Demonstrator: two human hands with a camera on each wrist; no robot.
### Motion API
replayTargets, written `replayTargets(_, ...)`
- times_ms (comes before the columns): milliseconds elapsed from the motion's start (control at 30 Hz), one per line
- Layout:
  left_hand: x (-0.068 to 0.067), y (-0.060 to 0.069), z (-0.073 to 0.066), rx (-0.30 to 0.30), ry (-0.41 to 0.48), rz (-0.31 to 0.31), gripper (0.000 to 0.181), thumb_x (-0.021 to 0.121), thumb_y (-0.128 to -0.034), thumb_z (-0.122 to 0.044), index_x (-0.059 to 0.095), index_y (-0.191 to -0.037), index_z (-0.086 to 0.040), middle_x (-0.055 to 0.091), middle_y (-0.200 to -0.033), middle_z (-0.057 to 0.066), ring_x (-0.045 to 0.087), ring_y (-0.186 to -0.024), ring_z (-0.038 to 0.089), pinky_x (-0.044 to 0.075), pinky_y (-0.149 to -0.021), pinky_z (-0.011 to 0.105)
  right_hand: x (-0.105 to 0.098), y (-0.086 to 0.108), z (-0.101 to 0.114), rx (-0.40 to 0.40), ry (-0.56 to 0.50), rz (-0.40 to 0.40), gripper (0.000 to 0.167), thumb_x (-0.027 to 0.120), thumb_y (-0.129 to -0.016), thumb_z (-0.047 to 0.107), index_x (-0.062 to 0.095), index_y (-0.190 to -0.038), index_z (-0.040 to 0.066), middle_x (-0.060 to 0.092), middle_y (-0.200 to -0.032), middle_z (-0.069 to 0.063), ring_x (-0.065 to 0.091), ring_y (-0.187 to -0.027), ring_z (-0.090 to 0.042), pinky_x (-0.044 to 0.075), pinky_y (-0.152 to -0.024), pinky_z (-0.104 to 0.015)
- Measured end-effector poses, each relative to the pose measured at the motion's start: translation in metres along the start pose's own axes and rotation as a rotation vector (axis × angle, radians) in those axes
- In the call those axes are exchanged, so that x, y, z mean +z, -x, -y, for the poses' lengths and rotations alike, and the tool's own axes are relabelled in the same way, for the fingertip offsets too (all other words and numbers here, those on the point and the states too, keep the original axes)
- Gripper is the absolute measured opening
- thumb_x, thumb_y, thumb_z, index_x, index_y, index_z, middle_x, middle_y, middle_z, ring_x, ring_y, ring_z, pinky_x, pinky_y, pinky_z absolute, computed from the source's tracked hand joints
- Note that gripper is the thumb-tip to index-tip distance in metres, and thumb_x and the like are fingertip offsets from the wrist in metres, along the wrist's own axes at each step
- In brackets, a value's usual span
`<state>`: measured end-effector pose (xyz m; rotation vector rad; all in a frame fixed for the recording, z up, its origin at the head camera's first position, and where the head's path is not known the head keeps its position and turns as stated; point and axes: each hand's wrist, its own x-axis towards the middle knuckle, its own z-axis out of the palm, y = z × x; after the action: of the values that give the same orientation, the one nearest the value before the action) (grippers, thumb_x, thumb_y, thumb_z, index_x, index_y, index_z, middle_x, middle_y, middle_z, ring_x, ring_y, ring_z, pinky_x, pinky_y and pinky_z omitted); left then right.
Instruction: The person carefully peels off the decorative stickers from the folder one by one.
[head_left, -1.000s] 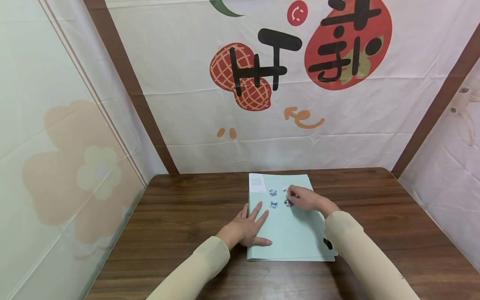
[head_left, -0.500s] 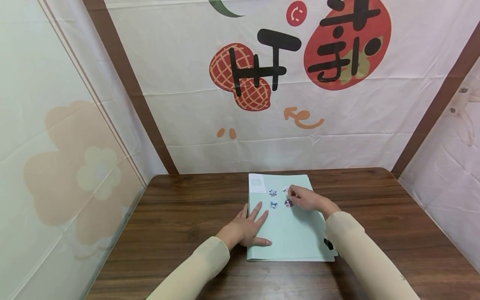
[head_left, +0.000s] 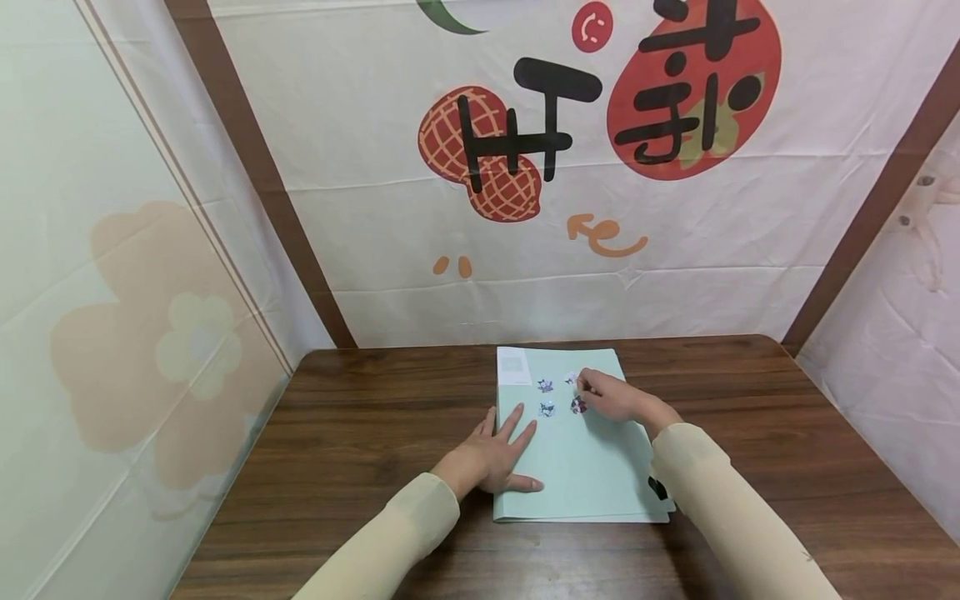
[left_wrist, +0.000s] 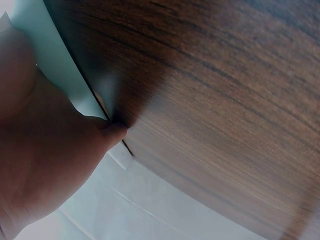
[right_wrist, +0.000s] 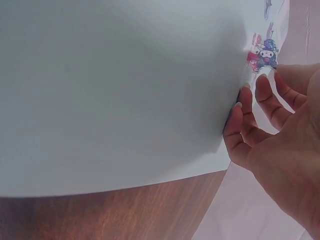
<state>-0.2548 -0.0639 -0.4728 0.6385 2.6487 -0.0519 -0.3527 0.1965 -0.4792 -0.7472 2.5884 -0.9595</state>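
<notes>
A pale green folder [head_left: 592, 467] lies on the wooden table. Several small cartoon stickers are in two rows near its top, among them a lower-left sticker [head_left: 547, 409] and a dark red one [head_left: 578, 405]. My left hand [head_left: 491, 457] rests on the folder's left side with fingers spread; in the left wrist view, a fingertip reaches past the folder's edge [left_wrist: 75, 65]. Thumb and forefinger of my right hand [head_left: 611, 396] pinch the edge of a red and blue cartoon sticker [right_wrist: 262, 52]. Its other fingers curl close to the folder surface.
A white label [head_left: 513, 367] is at the folder's top left corner. A small black thing [head_left: 657, 487] shows at the folder's right edge, partly behind the right sleeve. Behind the brown wooden table [head_left: 390, 417] hangs a printed white cloth [head_left: 375, 208].
The right hand and the dark red sticker have shifted very slightly. The left hand keeps its place on the folder.
</notes>
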Motion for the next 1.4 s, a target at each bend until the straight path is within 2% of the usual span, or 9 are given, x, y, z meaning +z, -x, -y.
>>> replayTargets(233,-0.002,0.002,-0.001,0.012,-0.019,-0.008,0.097,0.045,-0.0917,-0.08,0.013,-0.166,-0.027,-0.006,-0.173,0.005,0.008,-0.154,0.048,0.022,-0.124,0.05,0.0,0.002,0.001,0.049,-0.05,-0.015,0.009,0.042,-0.109,0.007,0.048,-0.104,0.003,0.05,-0.093,-0.006,0.047,-0.083,-0.02,0.04,-0.073,-0.034)
replayTargets(567,-0.002,0.002,-0.001,0.016,-0.024,-0.016,0.097,0.045,-0.0916,-0.08,0.013,-0.166,-0.027,-0.005,-0.173,0.005,0.008,-0.154,0.048,0.021,-0.124,0.05,-0.003,0.003,0.0,0.038,-0.042,-0.035,0.008,0.044,-0.108,0.006,0.049,-0.104,0.002,0.051,-0.092,-0.007,0.046,-0.082,-0.02,0.039,-0.071,-0.035)
replayTargets(767,-0.003,0.002,-0.002,0.014,-0.018,-0.013,0.096,0.045,-0.0923,-0.079,0.013,-0.166,-0.027,-0.005,-0.173,0.005,0.007,-0.155,0.048,0.021,-0.124,0.05,-0.008,0.01,-0.008,0.063,-0.028,-0.055,0.009,0.043,-0.108,0.006,0.049,-0.103,0.002,0.051,-0.089,-0.007,0.046,-0.077,-0.019,0.04,-0.067,-0.033)
replayTargets(1000,0.0,-0.001,0.001,0.005,0.005,0.004,0.097,0.045,-0.093,-0.078,0.008,-0.167,-0.028,-0.01,-0.173,0.004,0.001,-0.155,0.048,0.016,-0.125,0.05,-0.021,0.029,-0.02,0.077,-0.035,-0.086,0.008,0.044,-0.107,0.004,0.049,-0.104,-0.001,0.05,-0.086,-0.008,0.045,-0.075,-0.02,0.04,-0.066,-0.034)
replayTargets(1167,0.001,-0.002,0.001,0.003,0.015,0.0,0.096,0.045,-0.0924,-0.079,0.009,-0.166,-0.029,-0.01,-0.173,0.002,0.001,-0.155,0.048,0.015,-0.125,0.051,-0.034,0.047,-0.036,0.09,0.007,-0.129,0.007,0.044,-0.108,0.005,0.048,-0.104,0.0,0.049,-0.085,-0.008,0.045,-0.072,-0.02,0.04,-0.066,-0.034)
replayTargets(1400,0.0,0.0,0.0,0.006,0.011,-0.003,0.095,0.047,-0.0927,-0.077,0.013,-0.166,-0.027,-0.007,-0.173,0.003,0.004,-0.155,0.048,0.018,-0.124,0.051,-0.052,0.077,-0.059,0.17,0.017,-0.161,0.01,0.042,-0.109,0.007,0.045,-0.101,0.001,0.05,-0.087,-0.01,0.048,-0.078,-0.022,0.04,-0.069,-0.035)
